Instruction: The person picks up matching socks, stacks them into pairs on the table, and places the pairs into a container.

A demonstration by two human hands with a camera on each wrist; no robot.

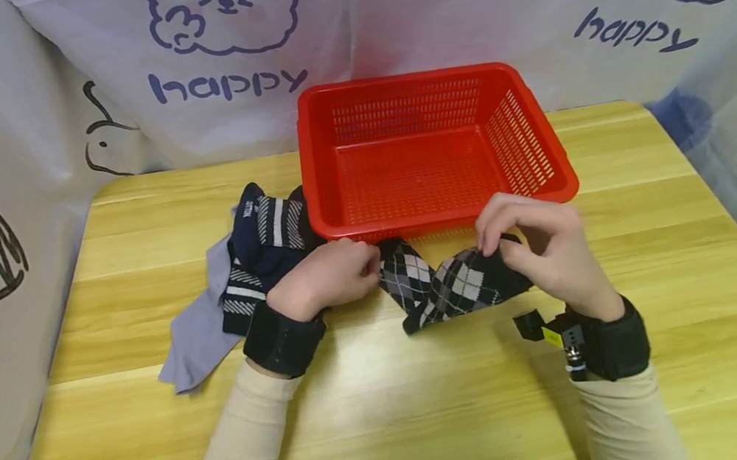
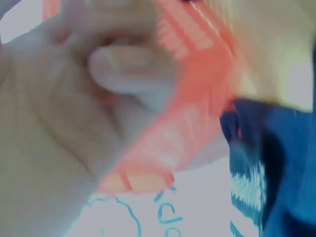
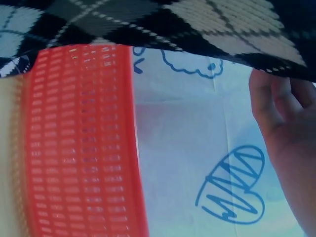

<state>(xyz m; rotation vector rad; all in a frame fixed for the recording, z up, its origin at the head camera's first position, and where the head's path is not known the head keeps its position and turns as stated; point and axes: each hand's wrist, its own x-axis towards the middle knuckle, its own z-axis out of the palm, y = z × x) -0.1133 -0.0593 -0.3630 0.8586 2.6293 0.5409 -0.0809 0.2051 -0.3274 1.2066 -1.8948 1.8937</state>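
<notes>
Head view shows your left hand and right hand each pinching one end of the black, grey and white argyle knit sock, fingers curled tight on the fabric. You hold it stretched between them, which keeps it flat and lets its middle sag to the light wooden table, just in front of the red slotted plastic basket.

The sock looks soft and thin, folded into a shallow V, with a diamond pattern crossed by fine lines; the right wrist view shows the same knit draped over your fingertips.

Beside your left wrist lies a heap of navy striped socks on a pale lilac cloth, touching the basket's near left corner. The left wrist view is too blurred to add anything.
</notes>
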